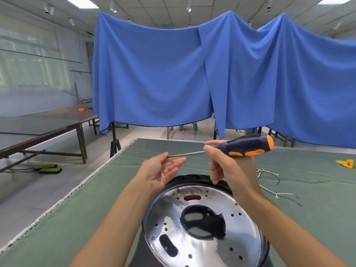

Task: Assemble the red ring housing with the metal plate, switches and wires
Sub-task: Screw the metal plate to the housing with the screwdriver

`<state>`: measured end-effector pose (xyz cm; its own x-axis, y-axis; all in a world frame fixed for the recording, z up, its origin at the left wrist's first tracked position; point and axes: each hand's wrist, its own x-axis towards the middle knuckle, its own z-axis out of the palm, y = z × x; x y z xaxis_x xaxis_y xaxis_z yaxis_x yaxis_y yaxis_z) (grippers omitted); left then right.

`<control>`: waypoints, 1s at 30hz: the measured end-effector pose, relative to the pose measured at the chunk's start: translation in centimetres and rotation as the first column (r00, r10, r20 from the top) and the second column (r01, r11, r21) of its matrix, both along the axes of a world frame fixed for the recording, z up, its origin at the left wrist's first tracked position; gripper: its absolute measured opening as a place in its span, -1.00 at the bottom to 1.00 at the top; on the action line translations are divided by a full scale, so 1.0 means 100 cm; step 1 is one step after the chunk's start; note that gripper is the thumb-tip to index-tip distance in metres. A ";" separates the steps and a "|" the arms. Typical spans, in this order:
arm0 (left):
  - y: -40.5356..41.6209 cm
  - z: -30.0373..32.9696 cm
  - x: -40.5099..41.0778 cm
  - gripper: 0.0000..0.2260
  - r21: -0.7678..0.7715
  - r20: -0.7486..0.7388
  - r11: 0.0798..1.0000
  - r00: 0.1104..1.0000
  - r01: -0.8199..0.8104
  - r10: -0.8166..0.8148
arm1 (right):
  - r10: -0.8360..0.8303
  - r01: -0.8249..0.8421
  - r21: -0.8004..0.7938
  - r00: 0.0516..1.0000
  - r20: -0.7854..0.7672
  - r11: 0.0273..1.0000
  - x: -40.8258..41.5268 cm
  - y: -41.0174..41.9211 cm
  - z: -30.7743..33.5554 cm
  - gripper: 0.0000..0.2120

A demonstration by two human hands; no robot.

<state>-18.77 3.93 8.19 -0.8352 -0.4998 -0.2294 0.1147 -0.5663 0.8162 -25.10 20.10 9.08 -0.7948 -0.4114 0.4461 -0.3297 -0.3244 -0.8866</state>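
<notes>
Two hands: right (221, 160) grips 1 screwdriver (248, 145); left (161, 170) open, fingers at tip; 1 metal plate (202, 224).

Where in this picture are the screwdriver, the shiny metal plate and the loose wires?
screwdriver (248, 147): head view, on its black and orange handle.
metal plate (240, 237): head view, on the bare shiny surface right of the big hole.
wires (283, 194): head view, on a pale strand lying on the green cloth.
</notes>
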 end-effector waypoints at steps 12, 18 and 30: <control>0.021 -0.025 -0.052 -0.66 -0.845 0.507 -0.099 0.846 0.526 0.162 | -0.098 0.104 -0.077 0.992 0.083 0.992 -0.029 0.038 -0.023 -0.83; 0.006 -0.022 -0.080 -0.71 -0.779 0.588 -0.163 0.795 0.606 0.148 | -0.136 0.146 -0.078 0.984 0.112 0.986 -0.047 0.052 -0.031 -0.83; -0.008 -0.011 -0.016 -0.72 -0.547 0.800 -0.069 0.545 0.834 0.250 | -0.028 0.028 -0.019 1.000 -0.001 0.999 -0.049 0.009 -0.034 -0.83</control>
<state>-20.39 3.10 7.09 -0.8536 -0.3958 -0.3387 -0.4765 0.8559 0.2007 -30.01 20.96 5.65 -0.8053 -0.3805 0.4547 -0.3403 -0.3315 -0.8800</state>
